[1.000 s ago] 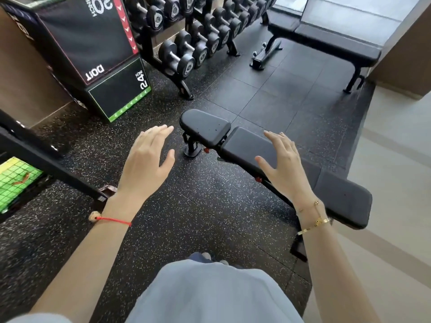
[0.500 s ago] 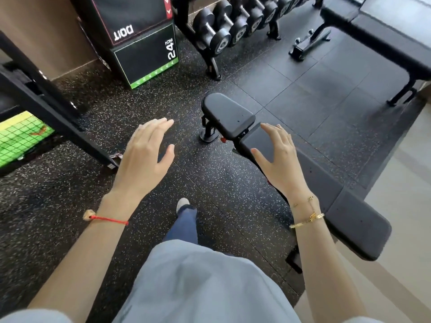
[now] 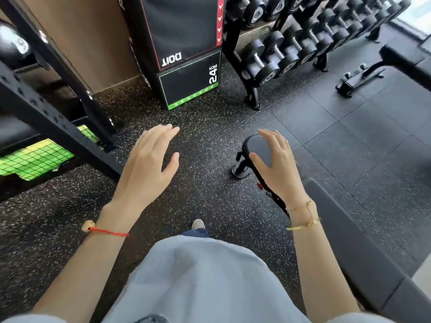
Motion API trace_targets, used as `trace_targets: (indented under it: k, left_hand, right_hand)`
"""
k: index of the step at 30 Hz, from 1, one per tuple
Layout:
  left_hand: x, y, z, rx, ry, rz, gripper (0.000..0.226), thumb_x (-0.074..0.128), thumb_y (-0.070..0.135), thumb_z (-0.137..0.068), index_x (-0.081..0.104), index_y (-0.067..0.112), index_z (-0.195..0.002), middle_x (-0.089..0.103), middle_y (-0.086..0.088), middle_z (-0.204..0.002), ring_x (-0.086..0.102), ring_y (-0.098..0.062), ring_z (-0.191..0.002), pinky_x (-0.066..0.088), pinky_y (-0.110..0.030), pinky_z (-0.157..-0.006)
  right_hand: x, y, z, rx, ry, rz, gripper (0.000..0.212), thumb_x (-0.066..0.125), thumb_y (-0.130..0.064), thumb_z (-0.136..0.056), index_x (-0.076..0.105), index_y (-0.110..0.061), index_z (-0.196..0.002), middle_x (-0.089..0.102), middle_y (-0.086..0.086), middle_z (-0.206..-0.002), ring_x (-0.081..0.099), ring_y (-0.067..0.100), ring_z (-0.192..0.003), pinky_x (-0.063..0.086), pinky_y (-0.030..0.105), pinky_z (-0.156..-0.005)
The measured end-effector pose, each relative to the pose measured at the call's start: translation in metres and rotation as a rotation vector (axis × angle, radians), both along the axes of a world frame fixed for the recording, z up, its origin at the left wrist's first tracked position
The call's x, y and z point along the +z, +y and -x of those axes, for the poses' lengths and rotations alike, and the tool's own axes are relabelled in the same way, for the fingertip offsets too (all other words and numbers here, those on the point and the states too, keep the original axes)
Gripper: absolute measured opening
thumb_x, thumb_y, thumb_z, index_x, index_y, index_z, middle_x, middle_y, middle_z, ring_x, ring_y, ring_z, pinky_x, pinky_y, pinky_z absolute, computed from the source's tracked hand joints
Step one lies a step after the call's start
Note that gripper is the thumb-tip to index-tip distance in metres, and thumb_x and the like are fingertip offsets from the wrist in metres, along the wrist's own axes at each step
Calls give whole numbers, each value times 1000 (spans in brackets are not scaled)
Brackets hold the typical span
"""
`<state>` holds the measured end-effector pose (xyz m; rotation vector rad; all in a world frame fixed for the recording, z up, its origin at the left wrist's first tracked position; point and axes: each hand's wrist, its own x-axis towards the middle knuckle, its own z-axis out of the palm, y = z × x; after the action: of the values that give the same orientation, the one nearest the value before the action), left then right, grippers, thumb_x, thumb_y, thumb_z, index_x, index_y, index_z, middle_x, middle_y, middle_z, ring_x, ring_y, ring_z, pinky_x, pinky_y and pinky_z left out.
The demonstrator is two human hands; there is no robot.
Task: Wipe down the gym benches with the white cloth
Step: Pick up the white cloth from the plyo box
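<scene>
You've stepped up to the bench (image 3: 349,231), now close at 3 o'clock; a moment ago it sat further ahead. Your left hand (image 3: 147,169) and right hand (image 3: 277,169) hover with fingers spread, each grip holding nothing. No white cloth in view, so wiping hasn't begun.

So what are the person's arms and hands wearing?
Both forearms are bare. The left wrist has a thin red string bracelet with a small tan knot or bead. The right wrist has two thin gold bracelets. No rings show on either hand.
</scene>
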<state>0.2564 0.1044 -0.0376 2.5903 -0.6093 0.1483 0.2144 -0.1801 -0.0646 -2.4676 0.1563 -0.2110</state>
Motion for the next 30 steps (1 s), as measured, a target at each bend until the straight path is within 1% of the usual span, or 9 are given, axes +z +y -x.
trace_targets:
  k: [4, 8, 14, 17, 21, 23, 26, 30]
  left_hand:
    - [4, 11, -70, 37, 12, 1, 50, 52, 23, -98, 40, 16, -146, 43, -3, -150, 34, -18, -143, 27, -45, -119]
    - [-1, 14, -129, 90, 38, 12, 50, 50, 26, -99, 39, 19, -147, 42, 0, -150, 32, -14, -144, 26, -43, -121]
    - [-16, 5, -223, 168, 57, 23, 48, 49, 26, -99, 41, 18, -146, 45, 0, -148, 33, -15, -143, 24, -40, -122]
    - [-23, -5, -278, 202, 63, 25, 49, 49, 26, -99, 40, 18, -146, 44, 1, -149, 32, -14, -143, 22, -39, -123]
    - [-18, -23, -368, 267, 50, 40, 48, 50, 25, -99, 40, 19, -146, 44, 0, -149, 33, -14, -143, 26, -43, -121]
    - [-14, -30, -409, 304, 37, 61, 48, 50, 26, -98, 41, 19, -145, 45, 1, -148, 34, -14, -142, 28, -44, -120]
    - [-7, -38, -469, 342, 8, 68, 48, 50, 25, -98, 42, 18, -145, 46, 0, -148, 34, -15, -142, 28, -44, -120]
    - [-2, -42, -537, 389, -9, 81, 47, 51, 24, -98, 43, 16, -144, 47, -1, -147, 35, -16, -142, 28, -44, -119]
  right_hand:
    - [-1, 11, -75, 28, 6, -6, 55, 60, -26, -95, 41, -15, -145, 41, 0, -150, 25, 19, -145, 21, 48, -119]
    - [-8, 12, -141, 69, 21, -7, 54, 62, -26, -95, 42, -15, -144, 42, 1, -149, 27, 21, -144, 23, 49, -118]
    - [-26, 5, -253, 124, 45, -16, 55, 62, -25, -94, 42, -12, -143, 43, 3, -147, 28, 23, -144, 26, 46, -117]
    - [-27, -6, -317, 153, 35, -17, 55, 62, -24, -94, 42, -11, -144, 43, 4, -147, 29, 24, -144, 26, 47, -117]
    - [-15, -28, -420, 195, 34, 20, 56, 61, -26, -95, 40, -12, -145, 41, 4, -150, 25, 23, -146, 23, 45, -119]
    - [-6, -38, -470, 231, 17, 32, 55, 61, -26, -95, 41, -11, -144, 42, 4, -149, 27, 23, -145, 25, 45, -118]
    - [7, -47, -544, 292, -21, 62, 54, 61, -24, -95, 43, -10, -143, 44, 4, -146, 30, 25, -143, 25, 44, -118]
    - [15, -45, -623, 348, -39, 71, 53, 61, -23, -95, 43, -10, -143, 44, 4, -147, 28, 22, -144, 23, 42, -119]
